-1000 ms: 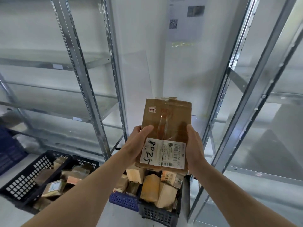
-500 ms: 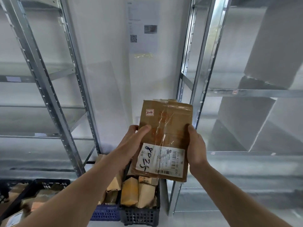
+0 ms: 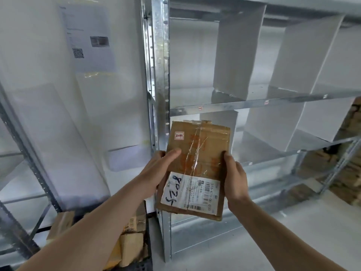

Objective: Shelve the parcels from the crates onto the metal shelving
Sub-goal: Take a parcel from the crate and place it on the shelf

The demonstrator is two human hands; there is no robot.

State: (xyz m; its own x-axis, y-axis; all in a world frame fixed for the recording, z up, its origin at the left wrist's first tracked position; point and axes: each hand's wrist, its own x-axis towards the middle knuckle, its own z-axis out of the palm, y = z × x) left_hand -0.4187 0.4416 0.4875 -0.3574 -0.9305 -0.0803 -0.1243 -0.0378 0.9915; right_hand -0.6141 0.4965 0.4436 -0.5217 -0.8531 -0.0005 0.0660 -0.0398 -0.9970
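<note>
Head view, the only one: both hands hold a flat brown cardboard parcel [image 3: 197,167] upright in front of the metal shelving [image 3: 162,75], at about the height of its lower open shelf. The left hand [image 3: 156,173] grips the parcel's left edge, thumb laid across the front face and the other fingers out of sight behind the card. The right hand [image 3: 235,180] grips the right edge, thumb on the front near the edge and the remaining fingers hidden behind. The parcel tilts slightly, its top leaning to the right. Clear tape runs down the middle of its face, a small red stamp [image 3: 179,135] sits near the top left corner, and a white shipping label [image 3: 190,192] with a barcode and dark handwritten marks covers the lower part.

Behind the parcel stands a galvanised upright of the shelving, with shelf boards running off to the right. White dividers [image 3: 236,53] split those shelves into compartments, and the compartments nearest the parcel hold nothing. At the far right edge, brown parcels [image 3: 349,153] are stacked on another rack.

To the left, a white wall carries a printed sheet [image 3: 88,38] with a QR code. Below the left forearm, at the bottom of the frame, a dark crate [image 3: 145,266] holds several brown parcels [image 3: 130,245], partly hidden by the arm.
</note>
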